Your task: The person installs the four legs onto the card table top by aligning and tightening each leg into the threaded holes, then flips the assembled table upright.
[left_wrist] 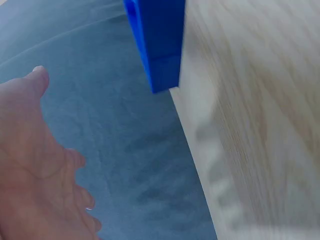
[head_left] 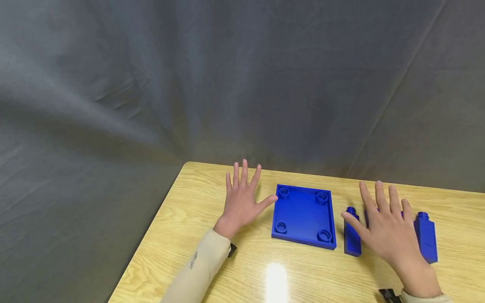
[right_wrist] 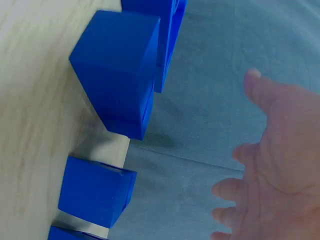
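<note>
On the bench (head_left: 182, 202), found the square tray (head_left: 305, 216) lying flat between the two hands, with no visible clamp or stop; could have skidded or turned askew, by judgement, under a push from one side only. Saw the left hand (head_left: 242, 202) spread wide and holding nothing, thumb overlapping the tray's left rim in the head view (apart from it in the left wrist view, so contact doubtful). Saw the right hand (head_left: 392, 231) likewise splayed and bare, over the group right of the tray. Judged a careless lowering there likely to scatter the left block post (head_left: 352, 237), the far-right block post (head_left: 427, 240) and the partly hidden blue piece (head_left: 366, 218) between, owing to their close grouping. Could also have jammed a neck (head_left: 351, 209) by meeting a ring socket (head_left: 324, 235) at a slant, through poor alignment.

Noted a shallow, deep-blue tray, open face up, low-walled all round, smooth-floored. Saw the same blue on the posts, long and square-sided, apparently lying down, narrowing to short round necks at the far end. Smallest, made out four raised rings, one per tray corner.
</note>
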Tool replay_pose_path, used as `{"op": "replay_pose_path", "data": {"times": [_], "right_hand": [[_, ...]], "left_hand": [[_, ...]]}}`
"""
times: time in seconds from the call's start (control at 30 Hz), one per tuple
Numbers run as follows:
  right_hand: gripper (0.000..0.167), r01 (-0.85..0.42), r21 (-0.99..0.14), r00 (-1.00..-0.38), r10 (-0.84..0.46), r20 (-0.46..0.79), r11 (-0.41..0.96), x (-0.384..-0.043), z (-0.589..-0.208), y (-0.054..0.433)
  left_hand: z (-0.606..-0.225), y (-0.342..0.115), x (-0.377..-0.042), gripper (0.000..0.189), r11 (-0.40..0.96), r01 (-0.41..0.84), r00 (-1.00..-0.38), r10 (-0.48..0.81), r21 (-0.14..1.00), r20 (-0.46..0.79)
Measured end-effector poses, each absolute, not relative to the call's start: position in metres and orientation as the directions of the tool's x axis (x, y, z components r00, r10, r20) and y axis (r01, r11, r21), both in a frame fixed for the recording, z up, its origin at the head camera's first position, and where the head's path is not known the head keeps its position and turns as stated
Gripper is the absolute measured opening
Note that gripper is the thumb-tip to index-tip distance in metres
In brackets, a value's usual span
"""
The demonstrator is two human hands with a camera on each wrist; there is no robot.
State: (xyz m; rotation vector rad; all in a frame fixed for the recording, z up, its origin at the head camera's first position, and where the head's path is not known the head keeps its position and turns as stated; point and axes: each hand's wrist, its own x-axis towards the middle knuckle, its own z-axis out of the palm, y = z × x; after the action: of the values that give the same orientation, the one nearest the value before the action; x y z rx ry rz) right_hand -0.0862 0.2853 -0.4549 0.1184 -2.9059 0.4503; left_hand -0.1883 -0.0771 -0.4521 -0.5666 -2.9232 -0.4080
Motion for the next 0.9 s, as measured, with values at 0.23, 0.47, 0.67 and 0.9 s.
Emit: {"op": "replay_pose_path", "data": {"times": [0.23, 0.47, 0.67, 0.9], "right_hand": [[0.088, -0.127, -0.360, -0.971, -0.041, 0.238, 0.924, -0.075, -0.461, 0.279], [0.086, -0.131, -0.458, -0.941, 0.035, 0.338, 0.879, -0.065, -0.467, 0.275], [0.086, -0.168, -0.546, -0.901, 0.097, 0.423, 0.821, -0.058, -0.472, 0.269], [0.087, -0.144, -0.596, -0.887, 0.163, 0.431, 0.790, -0.051, -0.480, 0.263]], "left_hand": [[-0.452, -0.075, -0.160, 0.098, 0.823, 0.356, -0.934, 0.334, 0.442, 0.130], [-0.458, -0.066, -0.142, 0.099, 0.757, 0.345, -0.930, 0.354, 0.555, 0.096], [-0.475, -0.059, -0.133, 0.103, 0.724, 0.328, -0.927, 0.371, 0.607, 0.059], [-0.485, -0.054, -0.129, 0.103, 0.639, 0.290, -0.924, 0.380, 0.712, 0.036]]}}
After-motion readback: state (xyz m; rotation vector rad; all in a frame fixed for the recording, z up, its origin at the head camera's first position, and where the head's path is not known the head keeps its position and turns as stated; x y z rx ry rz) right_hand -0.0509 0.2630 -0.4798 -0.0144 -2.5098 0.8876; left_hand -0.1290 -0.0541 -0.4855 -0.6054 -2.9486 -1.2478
